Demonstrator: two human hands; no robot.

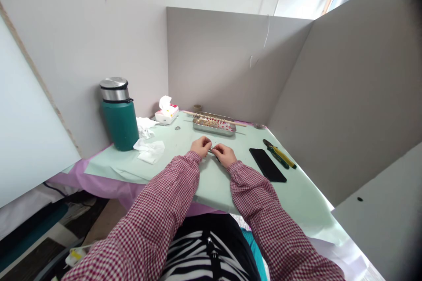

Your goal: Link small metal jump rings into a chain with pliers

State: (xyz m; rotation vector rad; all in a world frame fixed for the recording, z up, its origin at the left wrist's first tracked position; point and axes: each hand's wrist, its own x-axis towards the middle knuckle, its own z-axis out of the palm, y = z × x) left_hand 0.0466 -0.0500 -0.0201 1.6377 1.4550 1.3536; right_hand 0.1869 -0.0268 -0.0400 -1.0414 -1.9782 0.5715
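Note:
Close together over the table's middle, my left hand (201, 146) and my right hand (224, 155) meet fingertip to fingertip. Both are closed in a pinch around a tiny item (211, 149) between them, too small to name. A dark thin bit shows under the right fingers, and I cannot tell what it is. Just beyond the hands stands a metal tray (214, 130) holding small beige and red pieces. Across its top lies a wooden stick (240, 124) with small pieces along it.
A black phone (267, 165) and green-yellow pliers (279, 154) lie right. Left are a green bottle (120, 125), crumpled tissues (150, 151) and a tissue pack (167, 114). A tape roll (197, 108) stands behind the tray. Grey partitions (231, 61) enclose the green-covered table (178, 158).

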